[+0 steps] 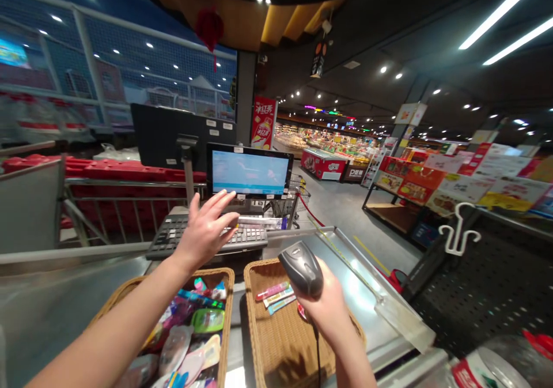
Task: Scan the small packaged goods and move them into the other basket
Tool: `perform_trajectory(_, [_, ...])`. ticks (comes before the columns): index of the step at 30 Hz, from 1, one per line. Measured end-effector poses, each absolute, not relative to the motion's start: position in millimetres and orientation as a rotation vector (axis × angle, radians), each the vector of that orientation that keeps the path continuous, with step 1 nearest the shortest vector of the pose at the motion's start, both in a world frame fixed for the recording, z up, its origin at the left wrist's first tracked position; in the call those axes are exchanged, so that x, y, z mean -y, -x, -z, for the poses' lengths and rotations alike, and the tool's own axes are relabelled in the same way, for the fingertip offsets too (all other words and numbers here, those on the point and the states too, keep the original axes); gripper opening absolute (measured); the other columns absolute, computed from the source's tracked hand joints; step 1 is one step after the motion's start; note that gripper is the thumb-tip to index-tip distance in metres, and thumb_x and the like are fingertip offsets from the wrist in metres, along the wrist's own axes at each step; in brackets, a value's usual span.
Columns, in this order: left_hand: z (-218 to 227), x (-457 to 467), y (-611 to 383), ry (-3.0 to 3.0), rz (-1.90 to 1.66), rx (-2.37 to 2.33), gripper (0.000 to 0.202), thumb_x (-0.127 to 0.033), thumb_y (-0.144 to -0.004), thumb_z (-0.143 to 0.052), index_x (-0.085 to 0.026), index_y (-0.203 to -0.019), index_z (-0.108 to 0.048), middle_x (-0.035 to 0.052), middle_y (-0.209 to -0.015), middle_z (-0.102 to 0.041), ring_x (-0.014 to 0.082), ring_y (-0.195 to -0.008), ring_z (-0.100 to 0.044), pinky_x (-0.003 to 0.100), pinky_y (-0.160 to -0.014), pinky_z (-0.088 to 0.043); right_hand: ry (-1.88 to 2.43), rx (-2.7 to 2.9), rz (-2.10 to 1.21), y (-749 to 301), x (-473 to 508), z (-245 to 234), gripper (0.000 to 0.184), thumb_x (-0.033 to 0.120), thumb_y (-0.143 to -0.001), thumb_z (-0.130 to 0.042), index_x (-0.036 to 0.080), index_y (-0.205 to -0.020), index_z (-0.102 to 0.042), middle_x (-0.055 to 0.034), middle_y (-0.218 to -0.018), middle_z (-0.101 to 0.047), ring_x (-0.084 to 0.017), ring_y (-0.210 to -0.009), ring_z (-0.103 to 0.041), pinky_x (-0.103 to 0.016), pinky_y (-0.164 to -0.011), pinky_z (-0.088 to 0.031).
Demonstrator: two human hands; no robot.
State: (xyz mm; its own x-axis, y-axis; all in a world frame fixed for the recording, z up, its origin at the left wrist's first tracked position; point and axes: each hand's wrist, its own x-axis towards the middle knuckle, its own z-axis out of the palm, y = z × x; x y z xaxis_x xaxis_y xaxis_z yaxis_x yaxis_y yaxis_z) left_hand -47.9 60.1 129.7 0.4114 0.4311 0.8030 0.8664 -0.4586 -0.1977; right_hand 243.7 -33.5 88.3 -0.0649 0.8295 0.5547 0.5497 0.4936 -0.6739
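The metal checkout counter [354,281] carries two woven baskets: the right basket [276,347], with a few slender packs, and the left basket [228,319], crowded with small goods. Both look stiff yet light; their rims would give the surest hold. Beyond them, on the far side, sits a computer keyboard [250,239].

The right hand [330,307] is closed around the handheld barcode scanner [305,270], above the right basket. Its hard plastic shell is probably light, smooth and a little slippery, so the handle beneath the head suits a full wrap; the cable [318,353] may tug.

The left hand [201,232], over the keyboard, has its upper fingers spread and appears to pinch one end of a slim clear-wrapped packet [261,222] between thumb and forefinger. It should be light and fairly stiff, with slick wrapping; its middle would balance better than an end.
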Motion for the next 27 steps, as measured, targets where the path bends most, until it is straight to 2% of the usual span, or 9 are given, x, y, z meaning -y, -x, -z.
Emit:
perform_trajectory(4, [-143.7,-49.1,59.7,1.966,0.978,1.106,0.014,-0.032,-0.088,-0.062,-0.024,-0.097,-0.071,0.0124,-0.145,-0.054,0.0299,-0.136,-0.046,0.061,-0.118,-0.014,1.073,1.82,-0.335,-227.9,38.6,-101.4,0.04,0.029,-0.078,-0.066,0.02,-0.118,-0.065,-0.01,-0.119,-0.067,-0.029,-0.112,-0.063,-0.038,-0.097,-0.05])
perform_trajectory(13, [-160.3,-26.0,95.7,1.899,0.998,1.206,0.018,-0.032,-0.089,-0.06,-0.024,-0.1,-0.071,0.012,-0.147,-0.051,0.0302,-0.138,-0.044,0.06,-0.12,-0.01,1.015,1.898,-0.284,-189.2,40.4,-118.9,0.041,0.027,-0.079,-0.063,0.023,-0.12,-0.065,-0.0086,-0.119,-0.069,-0.03,-0.113,-0.062,-0.045,-0.104,-0.044])
perform_trajectory(19, [-153.6,-17.2,116.9,1.906,0.994,1.242,0.019,-0.031,-0.088,-0.06,-0.024,-0.102,-0.072,0.0113,-0.149,-0.05,0.0304,-0.137,-0.045,0.061,-0.119,-0.009,0.993,1.917,-0.328,-166.3,33.8,-117.3,0.035,0.026,-0.078,-0.063,0.019,-0.112,-0.069,-0.0096,-0.115,-0.07,-0.03,-0.11,-0.062,-0.045,-0.102,-0.044])
perform_trajectory(24, [-142.7,-11.2,131.6,1.928,0.993,1.258,0.019,-0.029,-0.087,-0.061,-0.025,-0.103,-0.072,0.0109,-0.149,-0.049,0.0307,-0.137,-0.046,0.061,-0.119,-0.009,0.973,1.947,-0.343,-152.7,30.7,-108.9,0.038,0.022,-0.077,-0.064,0.02,-0.114,-0.068,-0.009,-0.118,-0.069,-0.028,-0.112,-0.062,-0.041,-0.103,-0.043])
perform_trajectory(27, [-138.3,-7.4,140.5,1.928,0.98,1.261,0.018,-0.031,-0.089,-0.06,-0.023,-0.101,-0.072,0.0129,-0.147,-0.051,0.0305,-0.136,-0.047,0.061,-0.119,-0.009,0.987,1.957,-0.337,-144.6,32.7,-107.0,0.038,0.022,-0.076,-0.065,0.02,-0.114,-0.068,-0.0091,-0.117,-0.07,-0.029,-0.112,-0.062,-0.043,-0.105,-0.04])
